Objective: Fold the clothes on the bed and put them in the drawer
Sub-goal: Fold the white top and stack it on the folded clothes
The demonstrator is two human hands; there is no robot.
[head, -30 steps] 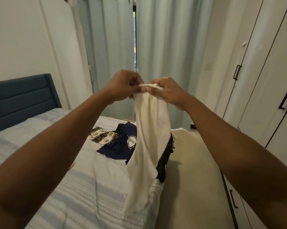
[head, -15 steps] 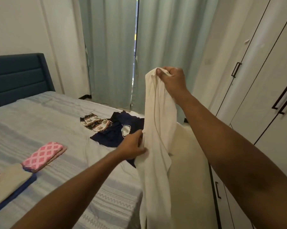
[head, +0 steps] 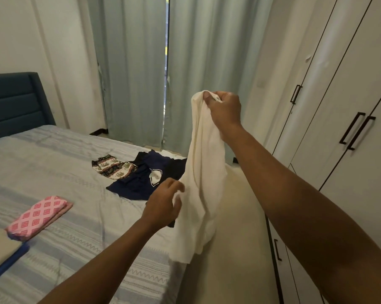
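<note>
**White garment held up, not yet squared for folding**

The white garment (head: 203,172) hangs in the air at the right edge of the bed (head: 53,163), with its lower hem dangling by the bed's near corner. The right hand (head: 224,110) is clenched on the top edge and holds it high. The left hand (head: 163,202) is lower, beside the bed's edge, pinching a fold at the garment's side. The hands are well apart, both clamped on the same cloth.

The cloth looks light, soft and limp, draping in long vertical folds with no stiffness to keep a shape. It should not slip from a pinch, but it will likely bunch and twist unless taken by its corners or seams. The best hold, I judge, is one hand at each top corner, so it falls flat and can be laid on the bed. I cannot tell what kind of garment it is.

Toward the bed's far right lie a navy garment (head: 141,183) and patterned shorts (head: 113,168), unfolded and touching. On the bed's near left sit a folded pink piece (head: 39,217) and a folded beige piece (head: 1,249). Beyond the bed's right side stands a wardrobe (head: 349,106). A low handled front (head: 281,270) under it may be the drawer, but I cannot be sure.
</note>
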